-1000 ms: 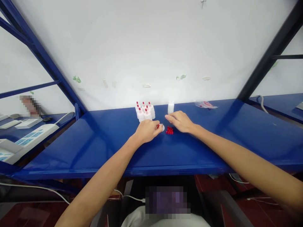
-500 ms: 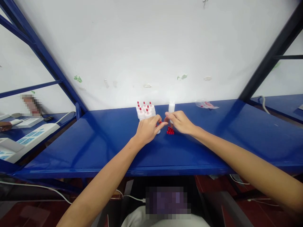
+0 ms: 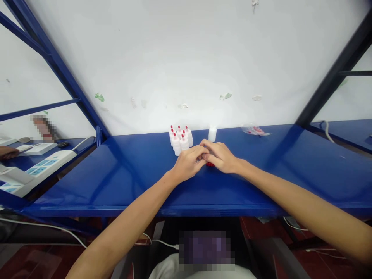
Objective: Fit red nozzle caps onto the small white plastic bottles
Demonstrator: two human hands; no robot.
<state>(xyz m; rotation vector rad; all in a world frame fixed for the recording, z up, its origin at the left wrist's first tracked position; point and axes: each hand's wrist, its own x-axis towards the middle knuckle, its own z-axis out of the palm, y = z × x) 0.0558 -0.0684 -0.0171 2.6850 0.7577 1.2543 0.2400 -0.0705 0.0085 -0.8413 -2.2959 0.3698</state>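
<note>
In the head camera's view, a worker's left hand (image 3: 188, 164) and right hand (image 3: 222, 157) meet above a blue table (image 3: 139, 190), fingers (image 3: 204, 149) bent inward and touching at the tips. Whether the fingers are closed on anything cannot be told, as the hands themselves hide the space between them.

A small pile of red caps (image 3: 209, 164) lies on the table just below the fingers, its near edge showing under the right hand; which way the single caps point is too small and too covered to tell.

To the far left of the fingers stands a tight cluster of white bottles (image 3: 184, 144), upright, long axes vertical, seven red tips pointing up. A lone white bottle (image 3: 212, 134), with a white top, stands upright beyond the right hand, well apart from the cluster and closer to the wall (image 3: 186, 58).

Farther right, a clear plastic bag (image 3: 255, 130) with red pieces in it lies flat near the wall. At left, a co-worker's hand (image 3: 8, 152) appears beyond a white power strip (image 3: 49, 164).
</note>
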